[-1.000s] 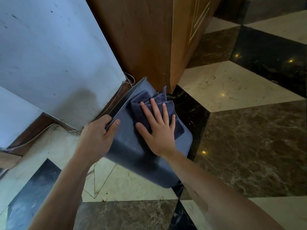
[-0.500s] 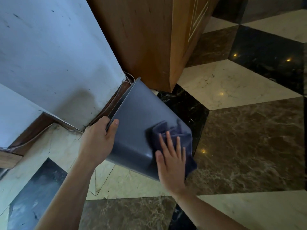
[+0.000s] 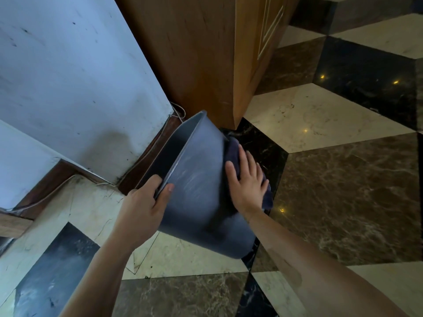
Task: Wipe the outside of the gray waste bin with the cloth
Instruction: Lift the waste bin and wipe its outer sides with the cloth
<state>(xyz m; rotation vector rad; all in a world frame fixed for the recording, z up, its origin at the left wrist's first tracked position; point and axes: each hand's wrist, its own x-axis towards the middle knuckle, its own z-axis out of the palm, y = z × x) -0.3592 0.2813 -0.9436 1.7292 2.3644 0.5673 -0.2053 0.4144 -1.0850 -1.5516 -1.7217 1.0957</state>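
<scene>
The gray waste bin (image 3: 201, 191) is tilted in the air above the floor, its open mouth turned toward the wall on the left. My left hand (image 3: 143, 209) grips its rim, thumb outside and fingers inside. A dark blue cloth (image 3: 233, 154) lies against the bin's right side. My right hand (image 3: 248, 181) presses flat on the cloth with fingers spread. Most of the cloth is hidden under that hand and behind the bin's curve.
A wooden cabinet (image 3: 206, 53) stands just behind the bin. A white wall (image 3: 68, 76) with a dark baseboard and a thin cable (image 3: 158, 145) runs along the left. The floor (image 3: 343, 191) is glossy marble in cream, brown and black tiles.
The bin has rotated so its mouth shows on the left. My right hand and the cloth slid from the bin's lower front up onto its right side.
</scene>
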